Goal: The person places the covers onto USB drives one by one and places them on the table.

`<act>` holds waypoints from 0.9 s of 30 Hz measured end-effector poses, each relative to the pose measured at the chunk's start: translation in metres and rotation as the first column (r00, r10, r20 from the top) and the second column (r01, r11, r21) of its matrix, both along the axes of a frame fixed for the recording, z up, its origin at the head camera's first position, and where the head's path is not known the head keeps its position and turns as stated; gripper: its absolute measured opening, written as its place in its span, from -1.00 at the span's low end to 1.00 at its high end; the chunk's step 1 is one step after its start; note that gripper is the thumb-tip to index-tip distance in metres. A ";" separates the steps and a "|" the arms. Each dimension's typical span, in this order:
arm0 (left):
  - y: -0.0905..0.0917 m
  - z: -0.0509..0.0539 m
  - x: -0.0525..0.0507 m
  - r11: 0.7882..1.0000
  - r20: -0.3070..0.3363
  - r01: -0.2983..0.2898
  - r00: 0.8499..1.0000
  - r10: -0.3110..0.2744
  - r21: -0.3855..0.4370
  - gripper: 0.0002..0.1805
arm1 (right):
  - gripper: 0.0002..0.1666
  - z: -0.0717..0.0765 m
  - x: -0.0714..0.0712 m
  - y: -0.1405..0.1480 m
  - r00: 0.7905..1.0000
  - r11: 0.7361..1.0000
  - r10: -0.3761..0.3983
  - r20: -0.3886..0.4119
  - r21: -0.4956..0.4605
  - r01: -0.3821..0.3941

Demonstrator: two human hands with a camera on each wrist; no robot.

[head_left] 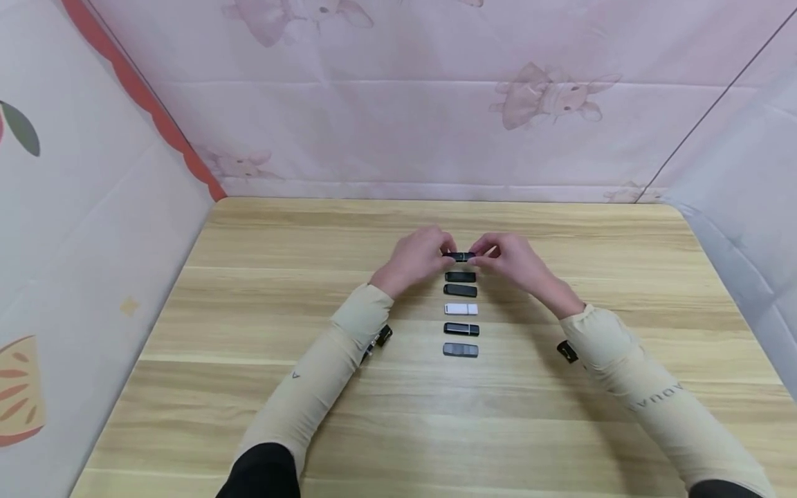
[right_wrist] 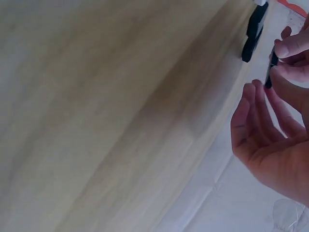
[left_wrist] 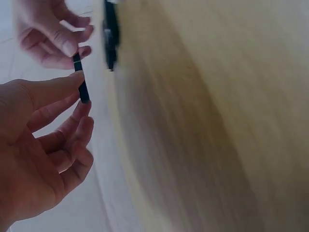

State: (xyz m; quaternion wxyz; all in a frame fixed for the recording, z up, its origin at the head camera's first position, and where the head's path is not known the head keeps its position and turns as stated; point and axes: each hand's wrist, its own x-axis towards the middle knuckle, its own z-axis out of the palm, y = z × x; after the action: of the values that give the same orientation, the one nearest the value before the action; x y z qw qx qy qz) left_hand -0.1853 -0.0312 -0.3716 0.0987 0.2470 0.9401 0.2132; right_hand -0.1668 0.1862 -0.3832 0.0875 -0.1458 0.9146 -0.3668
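Between my two hands is a black USB stick (head_left: 461,256) with a thin light band, raised off the tabletop in the wrist views. My left hand (head_left: 418,259) pinches its left end between thumb and fingers. The other end is pinched by my right hand (head_left: 513,264). Below it in the head view lies a column of USB sticks: a black one (head_left: 460,277), a dark one (head_left: 461,291), a white one (head_left: 461,309), a black one with a silver band (head_left: 461,330) and a grey one (head_left: 461,351).
Small dark objects (head_left: 385,335) lie partly hidden by the left sleeve. Another black piece (head_left: 567,351) sits beside the right sleeve. The wooden table (head_left: 249,311) ends at a pink patterned cloth wall (head_left: 398,138), with pale walls at both sides.
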 end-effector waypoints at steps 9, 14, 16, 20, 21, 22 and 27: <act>0.014 -0.006 -0.004 0.991 -0.008 0.032 0.999 -0.033 -0.128 -0.82 | -0.83 -0.005 -0.002 -0.004 1.000 0.998 0.003 0.007 0.065 -0.004; 0.017 -0.008 -0.003 0.987 -0.010 0.029 0.999 -0.031 -0.156 -0.82 | -0.81 -0.005 -0.001 -0.005 1.000 0.996 0.004 0.030 0.088 -0.007; 0.017 -0.009 -0.003 0.988 -0.008 0.024 1.000 -0.026 -0.155 -0.81 | -0.79 -0.004 -0.001 -0.005 0.999 0.996 0.006 0.039 0.091 -0.010; 0.014 -0.009 -0.002 0.990 0.007 0.013 1.000 -0.012 -0.144 -0.74 | -0.68 -0.005 0.000 -0.003 0.998 0.996 0.001 0.056 0.087 -0.005; 0.013 -0.009 -0.001 0.990 0.012 0.008 1.000 -0.006 -0.139 -0.71 | -0.64 -0.005 0.001 -0.002 0.998 0.997 -0.003 0.062 0.082 -0.002; 0.012 -0.008 0.000 0.991 0.015 0.002 1.000 0.000 -0.136 -0.68 | -0.60 -0.005 0.002 -0.002 0.997 0.997 -0.009 0.070 0.071 0.004; 0.000 -0.001 0.010 0.992 -0.006 -0.050 0.999 0.050 -0.114 -0.63 | -0.54 -0.001 0.010 0.002 0.997 0.999 -0.044 0.069 0.032 0.041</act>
State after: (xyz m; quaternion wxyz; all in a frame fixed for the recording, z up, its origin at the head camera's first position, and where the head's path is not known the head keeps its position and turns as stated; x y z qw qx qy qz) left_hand -0.1751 -0.0315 -0.3725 0.1057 0.2176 0.9568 0.1614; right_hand -0.1564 0.1882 -0.3837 0.1137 -0.1121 0.9193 -0.3596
